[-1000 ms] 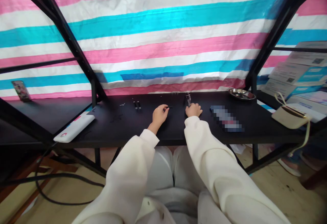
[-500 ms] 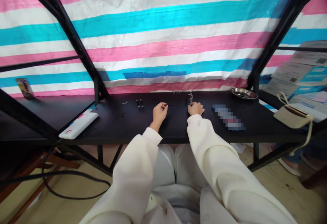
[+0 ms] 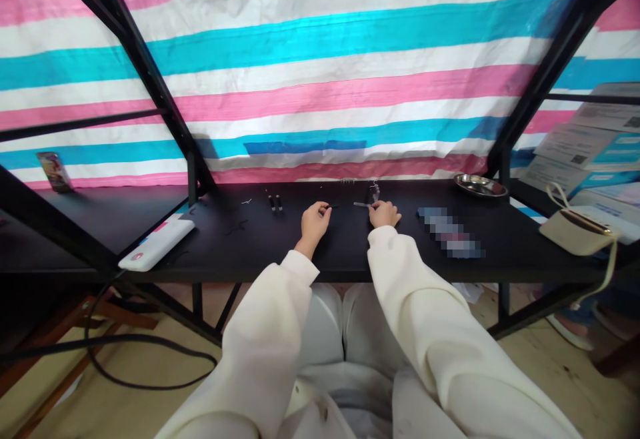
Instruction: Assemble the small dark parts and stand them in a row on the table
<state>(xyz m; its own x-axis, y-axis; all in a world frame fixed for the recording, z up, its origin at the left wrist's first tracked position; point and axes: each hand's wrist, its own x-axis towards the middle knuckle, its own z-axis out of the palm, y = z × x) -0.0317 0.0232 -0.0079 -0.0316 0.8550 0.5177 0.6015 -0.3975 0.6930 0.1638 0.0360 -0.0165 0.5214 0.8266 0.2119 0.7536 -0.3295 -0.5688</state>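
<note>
Over the black tabletop, my left hand pinches a thin black stick-like piece that points to the right. My right hand is closed on a slim greyish translucent strip or tube, its free end pointing left toward the black piece; the two are apart. Just behind the right hand lies a small cluster of clear pieces. Left of my left hand two short black cylinders with pale ends lie side by side. The fingertips of both hands are partly hidden.
A round metal dish sits at the back right, a blurred-out flat packet nearer. A cream purse rests at the right edge, a white box-like device at the left. Black frame posts rise on both sides before striped sheeting.
My right hand now has the greyish strip in its fingers, its end showing on the left. My left hand stays nearly in place with the black piece. The view has shifted slightly.
</note>
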